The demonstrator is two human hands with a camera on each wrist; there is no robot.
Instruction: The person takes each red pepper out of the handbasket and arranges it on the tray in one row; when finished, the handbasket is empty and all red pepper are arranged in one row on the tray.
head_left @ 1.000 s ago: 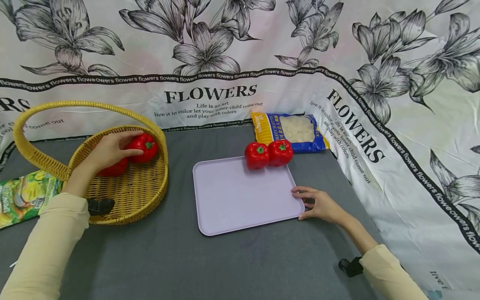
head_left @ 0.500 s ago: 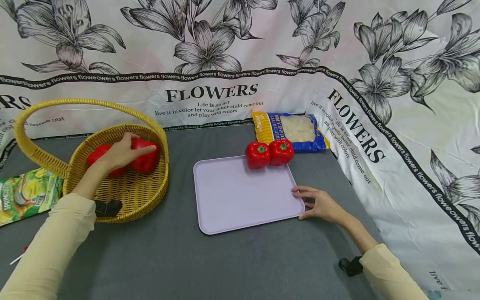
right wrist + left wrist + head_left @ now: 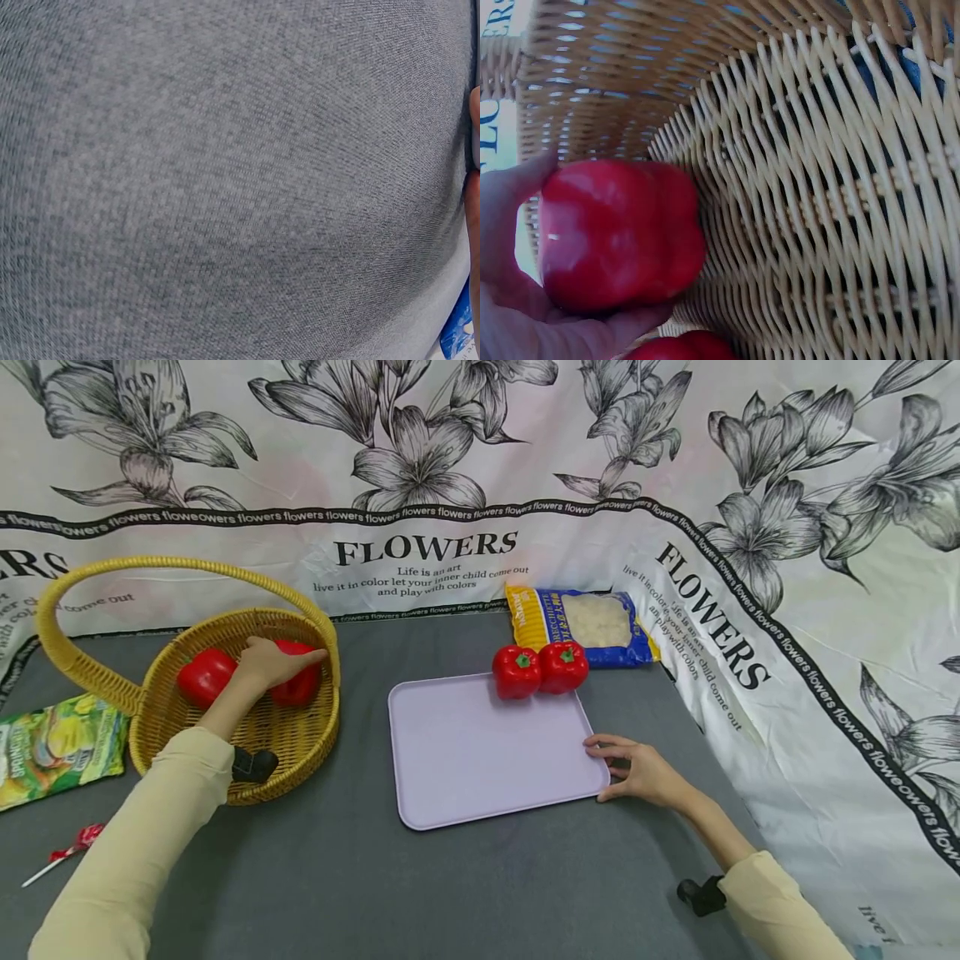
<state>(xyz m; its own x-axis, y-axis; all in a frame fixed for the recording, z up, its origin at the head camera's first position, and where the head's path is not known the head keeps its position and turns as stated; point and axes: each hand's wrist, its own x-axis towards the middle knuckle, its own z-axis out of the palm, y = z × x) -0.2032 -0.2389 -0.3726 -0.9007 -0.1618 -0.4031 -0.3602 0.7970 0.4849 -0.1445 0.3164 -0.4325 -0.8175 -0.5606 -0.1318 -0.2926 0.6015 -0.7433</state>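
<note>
In the head view my left hand is inside the yellow wicker basket, gripping a red bell pepper near the basket's right wall. The left wrist view shows thumb and fingers curled around this pepper, with its smooth side facing the camera. A second red bell pepper lies in the basket left of the hand. On the right, my right hand holds the lower right corner of a pale lilac tray. Two more red peppers stand side by side at the tray's far right corner.
Behind the tray lies a blue and yellow pasta bag. A green printed packet lies left of the basket, and a red-wrapped lollipop is beside the left sleeve. The basket's tall handle arches over its opening.
My left hand has shifted right within the basket, keeping hold of the pepper there. The other basket pepper and the lollipop have come into fuller view. The right hand and tray have stayed put.
</note>
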